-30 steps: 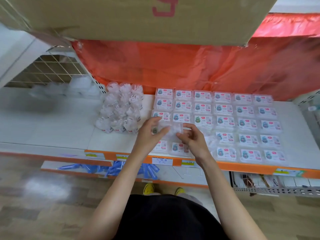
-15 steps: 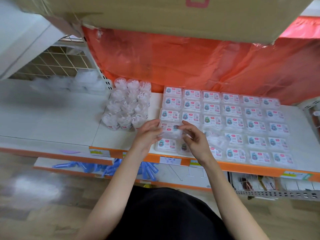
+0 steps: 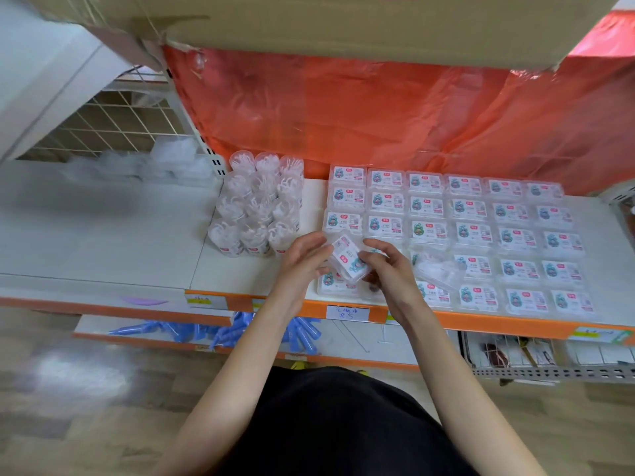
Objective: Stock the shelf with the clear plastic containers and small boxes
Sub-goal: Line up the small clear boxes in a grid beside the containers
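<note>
Both my hands hold one small clear box (image 3: 347,257) with a labelled lid, tilted above the front left of the box rows. My left hand (image 3: 304,261) cups its left side and my right hand (image 3: 385,266) pinches its right end. Rows of the same small boxes (image 3: 481,231) cover the white shelf (image 3: 120,242). A cluster of clear round containers (image 3: 256,207) stands upright to the left of the boxes. A loose clear box (image 3: 438,269) lies askew on the rows, right of my hands.
A cardboard carton (image 3: 343,22) overhangs the shelf from above, with orange plastic sheeting (image 3: 395,115) behind the goods. Crumpled clear wrap (image 3: 165,159) lies at the back left. Blue tubes (image 3: 213,333) sit on the lower shelf, and a wire basket (image 3: 549,359) holds packets at the lower right.
The box between my hands has turned and lifted, its label now facing up at a slant. The view has shifted slightly left and down.
</note>
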`<act>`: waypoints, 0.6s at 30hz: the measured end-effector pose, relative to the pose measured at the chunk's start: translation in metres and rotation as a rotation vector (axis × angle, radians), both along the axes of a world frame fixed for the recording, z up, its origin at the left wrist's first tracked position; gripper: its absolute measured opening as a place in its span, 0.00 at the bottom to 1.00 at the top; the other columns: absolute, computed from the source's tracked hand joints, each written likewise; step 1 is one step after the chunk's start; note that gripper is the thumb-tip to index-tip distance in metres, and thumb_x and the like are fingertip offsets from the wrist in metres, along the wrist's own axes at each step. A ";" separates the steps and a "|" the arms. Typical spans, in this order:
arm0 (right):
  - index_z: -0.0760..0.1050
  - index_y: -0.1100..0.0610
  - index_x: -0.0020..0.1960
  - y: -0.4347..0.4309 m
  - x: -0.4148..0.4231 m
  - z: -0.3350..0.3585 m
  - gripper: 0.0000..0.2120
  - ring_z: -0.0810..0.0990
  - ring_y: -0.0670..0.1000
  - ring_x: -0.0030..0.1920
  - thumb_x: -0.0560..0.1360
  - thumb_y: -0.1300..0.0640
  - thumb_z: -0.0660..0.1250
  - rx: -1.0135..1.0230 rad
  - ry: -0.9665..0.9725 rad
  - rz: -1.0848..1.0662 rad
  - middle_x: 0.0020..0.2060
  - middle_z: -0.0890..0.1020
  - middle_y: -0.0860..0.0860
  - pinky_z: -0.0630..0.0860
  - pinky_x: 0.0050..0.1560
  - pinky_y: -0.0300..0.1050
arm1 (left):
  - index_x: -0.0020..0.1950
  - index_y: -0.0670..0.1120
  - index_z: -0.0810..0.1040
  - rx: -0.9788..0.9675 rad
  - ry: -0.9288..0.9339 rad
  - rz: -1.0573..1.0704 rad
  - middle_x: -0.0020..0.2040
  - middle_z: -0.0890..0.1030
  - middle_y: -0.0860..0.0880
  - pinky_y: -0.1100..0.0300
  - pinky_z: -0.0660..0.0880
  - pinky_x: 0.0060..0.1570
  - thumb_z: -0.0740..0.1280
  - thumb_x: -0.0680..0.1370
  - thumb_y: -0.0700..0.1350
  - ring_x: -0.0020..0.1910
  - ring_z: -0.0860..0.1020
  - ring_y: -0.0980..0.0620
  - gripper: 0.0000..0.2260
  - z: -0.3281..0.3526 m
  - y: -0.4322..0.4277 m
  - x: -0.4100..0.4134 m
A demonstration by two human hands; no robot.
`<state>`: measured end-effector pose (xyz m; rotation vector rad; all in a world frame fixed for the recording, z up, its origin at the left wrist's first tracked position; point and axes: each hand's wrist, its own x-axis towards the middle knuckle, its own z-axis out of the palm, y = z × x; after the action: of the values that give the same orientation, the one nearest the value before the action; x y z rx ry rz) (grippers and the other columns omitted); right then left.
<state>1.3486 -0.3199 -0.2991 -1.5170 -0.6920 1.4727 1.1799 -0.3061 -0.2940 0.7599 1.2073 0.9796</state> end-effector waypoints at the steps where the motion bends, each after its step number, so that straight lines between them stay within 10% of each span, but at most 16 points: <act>1: 0.76 0.54 0.60 0.000 0.000 -0.001 0.13 0.76 0.45 0.27 0.76 0.62 0.69 0.002 0.013 -0.013 0.35 0.80 0.50 0.65 0.32 0.41 | 0.63 0.46 0.76 -0.022 -0.001 -0.012 0.58 0.82 0.46 0.54 0.78 0.54 0.70 0.77 0.42 0.55 0.82 0.49 0.14 0.002 0.000 0.000; 7: 0.68 0.59 0.68 -0.006 -0.002 -0.011 0.25 0.83 0.55 0.47 0.74 0.66 0.72 0.021 0.145 0.017 0.47 0.80 0.60 0.81 0.50 0.46 | 0.59 0.51 0.77 -0.044 0.073 -0.124 0.51 0.82 0.49 0.58 0.77 0.47 0.68 0.79 0.41 0.44 0.80 0.54 0.10 -0.003 -0.001 0.007; 18: 0.73 0.46 0.60 -0.007 0.021 -0.008 0.30 0.73 0.36 0.59 0.64 0.56 0.82 0.503 -0.632 0.346 0.69 0.71 0.41 0.68 0.55 0.27 | 0.62 0.50 0.79 0.025 0.248 -0.227 0.55 0.82 0.47 0.63 0.73 0.42 0.64 0.81 0.43 0.46 0.76 0.56 0.11 -0.009 0.011 -0.007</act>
<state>1.3700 -0.3267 -0.3070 -1.4930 -1.6328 0.9171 1.1732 -0.2949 -0.3030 1.0377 1.2896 0.7296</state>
